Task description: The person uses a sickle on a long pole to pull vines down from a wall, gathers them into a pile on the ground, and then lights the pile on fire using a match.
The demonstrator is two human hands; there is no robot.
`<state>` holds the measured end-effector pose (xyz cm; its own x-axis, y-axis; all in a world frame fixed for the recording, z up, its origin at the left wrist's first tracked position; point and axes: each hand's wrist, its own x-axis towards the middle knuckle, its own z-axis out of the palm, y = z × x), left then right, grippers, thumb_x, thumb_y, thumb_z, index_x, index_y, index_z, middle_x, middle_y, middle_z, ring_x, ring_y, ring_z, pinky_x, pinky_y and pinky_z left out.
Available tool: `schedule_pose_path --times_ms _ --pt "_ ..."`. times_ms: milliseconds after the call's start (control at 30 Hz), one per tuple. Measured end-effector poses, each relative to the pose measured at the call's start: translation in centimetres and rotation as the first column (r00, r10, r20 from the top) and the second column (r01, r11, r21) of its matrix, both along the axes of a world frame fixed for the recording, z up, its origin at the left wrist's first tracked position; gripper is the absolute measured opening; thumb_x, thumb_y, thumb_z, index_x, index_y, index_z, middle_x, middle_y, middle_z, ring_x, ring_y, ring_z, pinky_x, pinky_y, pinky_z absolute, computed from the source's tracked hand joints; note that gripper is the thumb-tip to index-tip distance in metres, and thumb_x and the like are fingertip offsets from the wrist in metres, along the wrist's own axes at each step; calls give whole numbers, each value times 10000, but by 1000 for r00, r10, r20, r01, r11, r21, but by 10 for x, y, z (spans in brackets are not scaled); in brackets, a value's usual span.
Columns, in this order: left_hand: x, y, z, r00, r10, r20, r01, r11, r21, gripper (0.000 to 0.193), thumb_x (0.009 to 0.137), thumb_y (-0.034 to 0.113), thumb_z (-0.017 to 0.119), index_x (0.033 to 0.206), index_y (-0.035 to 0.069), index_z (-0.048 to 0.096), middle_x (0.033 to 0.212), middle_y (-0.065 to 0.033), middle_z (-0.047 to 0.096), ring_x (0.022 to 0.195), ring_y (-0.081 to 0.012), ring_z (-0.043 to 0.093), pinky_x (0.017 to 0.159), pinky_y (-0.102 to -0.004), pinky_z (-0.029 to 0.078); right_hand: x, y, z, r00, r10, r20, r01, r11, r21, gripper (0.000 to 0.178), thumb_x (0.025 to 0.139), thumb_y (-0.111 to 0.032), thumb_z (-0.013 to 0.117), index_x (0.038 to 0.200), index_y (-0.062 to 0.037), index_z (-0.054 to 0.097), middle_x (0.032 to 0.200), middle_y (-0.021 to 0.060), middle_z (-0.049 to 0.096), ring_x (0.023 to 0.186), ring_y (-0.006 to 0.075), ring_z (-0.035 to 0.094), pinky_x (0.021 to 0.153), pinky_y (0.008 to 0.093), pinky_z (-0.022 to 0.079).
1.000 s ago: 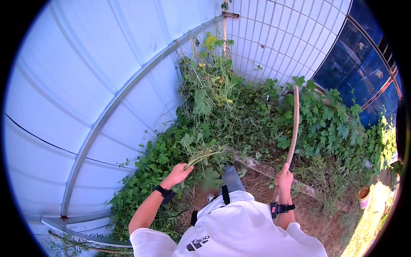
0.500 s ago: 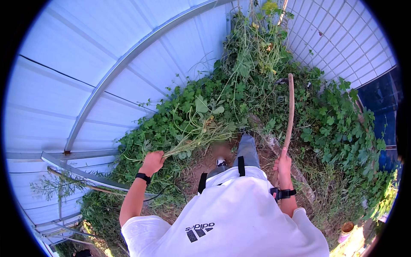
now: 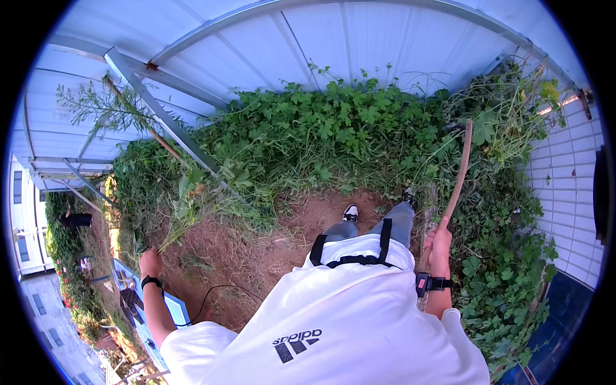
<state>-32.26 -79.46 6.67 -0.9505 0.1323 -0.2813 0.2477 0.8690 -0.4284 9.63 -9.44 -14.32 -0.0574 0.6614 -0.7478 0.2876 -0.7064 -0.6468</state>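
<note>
Out to the left, my left hand is closed round the lower ends of a bunch of cut or pulled weeds. Their leafy tops point away from me, over bare soil and low growth. My right hand grips a long, slightly curved wooden handle that slants forward. Its far end lies against the green plants, and leaves hide whatever may be fixed there. The handle's lower part runs down beside my right wrist.
Leafy plants line the white panel wall, and a tangle of vines fills the right corner. A slanting metal bar crosses at left. A black cable lies on the soil near a blue-edged object.
My view has turned to the left. My left hand has swung the weeds outward to the left, away from the plants. My right hand still holds the wooden handle.
</note>
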Motion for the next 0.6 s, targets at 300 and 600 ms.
schedule_pose_path --times_ms 300,600 --pt "377 -162 99 520 537 -664 -696 717 35 249 908 149 473 1115 22 529 984 -215 609 884 -417 600 730 -506 476 -106 13 -10 917 397 -35 -398 913 -86 517 934 -592 467 725 -124 401 566 -49 361 415 60 314 362 220 293" --pt "681 -130 46 -624 729 -282 -771 -633 71 490 725 326 754 1077 -4 664 1159 -147 655 1044 -243 632 896 -353 492 -169 -5 -6 786 617 -34 -617 779 -110 517 930 -587 487 721 -121 402 566 -51 366 418 49 322 362 210 284"
